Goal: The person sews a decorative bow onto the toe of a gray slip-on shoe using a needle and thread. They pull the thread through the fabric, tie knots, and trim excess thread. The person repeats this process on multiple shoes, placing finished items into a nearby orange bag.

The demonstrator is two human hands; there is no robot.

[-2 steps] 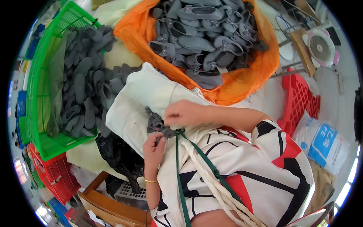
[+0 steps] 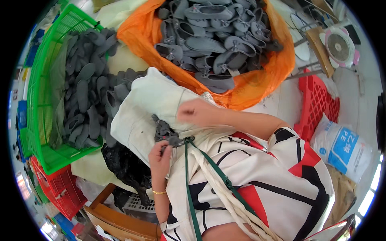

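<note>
A small heap of dark grey fabric bows [image 2: 163, 127], with a pinkish dot showing, lies on a white cloth-covered pad [image 2: 138, 100] across my lap. At the heap's near edge my left hand [image 2: 160, 157] is closed, thumb and fingers pinching a grey bow [image 2: 173, 140]. Right beside that bow is a small dark metal tool [image 2: 188, 139] attached to a green strap [image 2: 209, 160]; its kind is hard to make out. My right hand [image 2: 197, 112] hovers over the pad, just right of the heap, its fingers curled and blurred; anything between them is too small to see.
An orange sack [image 2: 277, 76] full of grey slip-on shoes stands ahead. To the left, a green basket [image 2: 38, 108] holds more grey shoes. A black plastic bag [image 2: 124, 160] lies near my left arm. On the right are a red crate [image 2: 311, 96], a white sack [image 2: 341, 148] and a fan [image 2: 339, 46].
My right hand has risen slightly away from the heap of bows. My left hand stays at the bow, and the whole view has shifted a little.
</note>
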